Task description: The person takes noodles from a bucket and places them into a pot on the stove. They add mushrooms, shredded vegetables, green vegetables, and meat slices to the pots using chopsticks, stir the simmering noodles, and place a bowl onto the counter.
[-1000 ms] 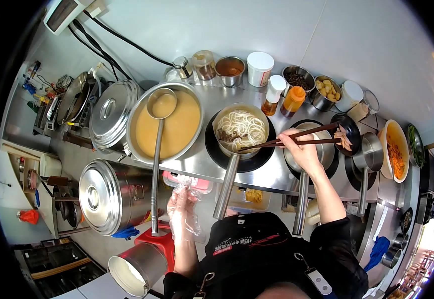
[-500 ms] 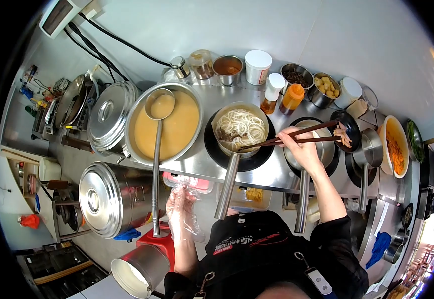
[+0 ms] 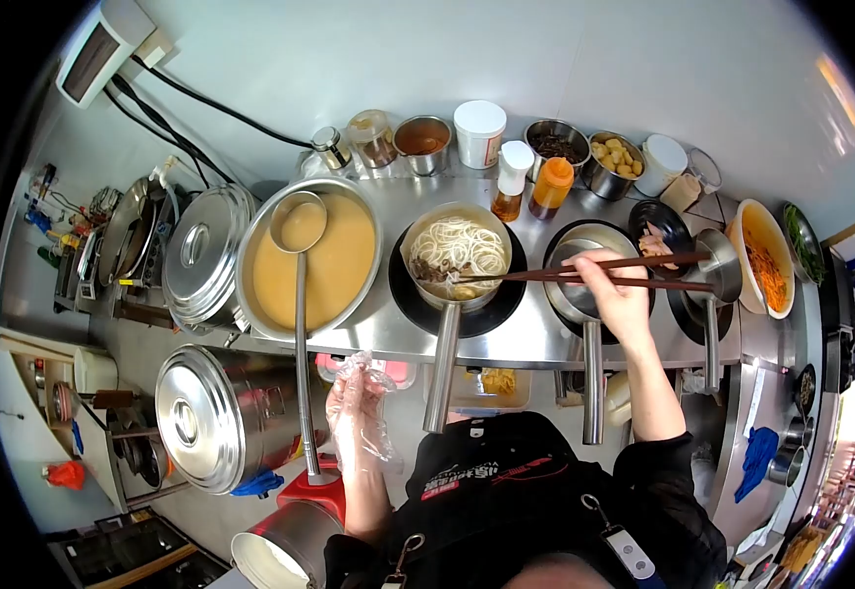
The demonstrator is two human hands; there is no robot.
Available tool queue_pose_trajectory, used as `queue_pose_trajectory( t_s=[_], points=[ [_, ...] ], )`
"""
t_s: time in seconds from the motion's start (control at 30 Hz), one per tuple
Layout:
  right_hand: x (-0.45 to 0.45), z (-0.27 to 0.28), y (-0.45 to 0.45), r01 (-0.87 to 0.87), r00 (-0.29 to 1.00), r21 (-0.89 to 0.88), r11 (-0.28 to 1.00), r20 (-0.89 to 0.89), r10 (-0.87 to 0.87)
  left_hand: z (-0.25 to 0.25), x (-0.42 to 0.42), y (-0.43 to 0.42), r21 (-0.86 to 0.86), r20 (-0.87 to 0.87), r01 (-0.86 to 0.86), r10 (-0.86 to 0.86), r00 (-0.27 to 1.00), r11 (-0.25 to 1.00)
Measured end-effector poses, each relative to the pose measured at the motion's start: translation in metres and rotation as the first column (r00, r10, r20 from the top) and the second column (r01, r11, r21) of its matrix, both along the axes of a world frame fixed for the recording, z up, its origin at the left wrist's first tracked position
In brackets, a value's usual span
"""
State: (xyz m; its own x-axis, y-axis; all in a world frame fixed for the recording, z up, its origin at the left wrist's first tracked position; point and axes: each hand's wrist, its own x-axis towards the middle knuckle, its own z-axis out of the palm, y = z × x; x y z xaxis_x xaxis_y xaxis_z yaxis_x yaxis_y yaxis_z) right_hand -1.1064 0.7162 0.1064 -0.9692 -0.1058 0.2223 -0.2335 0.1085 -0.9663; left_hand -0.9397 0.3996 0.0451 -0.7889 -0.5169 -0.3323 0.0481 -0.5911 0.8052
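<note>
My right hand point(image 3: 612, 299) is closed round long dark chopsticks point(image 3: 535, 276), held nearly level. Their tips reach into a saucepan point(image 3: 421, 228) on a burner, at the near side of white noodles point(image 3: 467, 245). Dark, minced-looking bits point(image 3: 435, 269) lie at the noodles' left edge, beside the tips. The thick ends pass over a black bowl point(image 3: 651, 214) holding pale pink slices point(image 3: 655, 243). Below the counter edge, my left hand point(image 3: 351, 398) wears a loose clear plastic glove. Its fingers are bent together; the crumpled plastic hides whether anything is in them.
Left of the saucepan stands a wide pot of tan broth point(image 3: 334, 280) with a ladle point(image 3: 301, 294). Another saucepan point(image 3: 567, 243) is under my right hand. Condiment bottles point(image 3: 550, 188) and tubs point(image 3: 479, 133) line the wall. A lidded steel pot point(image 3: 192, 417) stands lower left.
The view has shifted slightly. The chopstick tips have moved a little left in the saucepan, towards the dark bits. My left hand has hardly moved.
</note>
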Motion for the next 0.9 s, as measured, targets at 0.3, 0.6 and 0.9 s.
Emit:
queue_pose_trajectory(
  t_s=[0.3, 0.6, 0.9],
  points=[
    [0.048, -0.045, 0.036, 0.237, 0.968, -0.299, 0.924, 0.156, -0.198, 0.0, -0.002, -0.005, 0.037, 0.039, 0.051, -0.053, 0.998, 0.998],
    [0.092, -0.058, 0.017, 0.41, 0.912, -0.683, 0.605, 0.297, -0.283, -0.012, -0.026, 0.015, 0.054, 0.019, 0.247, -0.249, 0.968, 0.967],
    [0.153, -0.048, 0.003, 0.274, 0.912, -0.879, 0.391, 0.366, 0.184, 0.052, -0.035, 0.155, 0.102, -0.114, 0.561, -0.551, 0.827, 0.821]
  ],
)
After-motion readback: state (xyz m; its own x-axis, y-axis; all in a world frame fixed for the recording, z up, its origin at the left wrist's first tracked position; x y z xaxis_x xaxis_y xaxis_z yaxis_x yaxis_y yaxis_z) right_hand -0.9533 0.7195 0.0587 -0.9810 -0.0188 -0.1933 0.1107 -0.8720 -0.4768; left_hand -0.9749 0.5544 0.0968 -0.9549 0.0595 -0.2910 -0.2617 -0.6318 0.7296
